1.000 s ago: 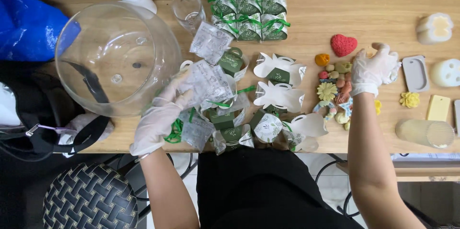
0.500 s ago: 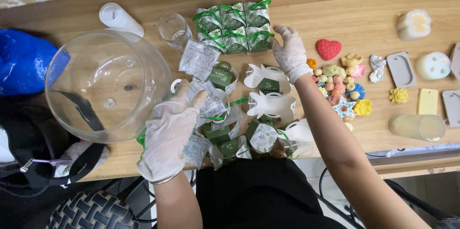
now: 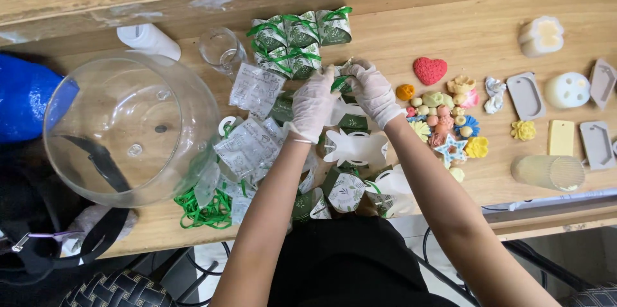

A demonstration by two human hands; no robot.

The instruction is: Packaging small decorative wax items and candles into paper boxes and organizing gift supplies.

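On the surface [image 3: 488, 30], about 6 tied boxes [image 3: 299, 36] stand finished; left hand [image 3: 313, 102] and right hand [image 3: 371, 91] together pinch another box [image 3: 342, 83]; several flat blanks [image 3: 355, 146] remain.

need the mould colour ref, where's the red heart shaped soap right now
In the head view the red heart-shaped soap lies on the wooden table, right of the gloved right hand and just above the cluster of small coloured soap shapes.

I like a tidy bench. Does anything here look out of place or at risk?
The glass bowl lies tipped on its side, overhanging the table edge at the front left. Loose green ribbon is tangled beside it. Both gloved hands meet at a small green box.
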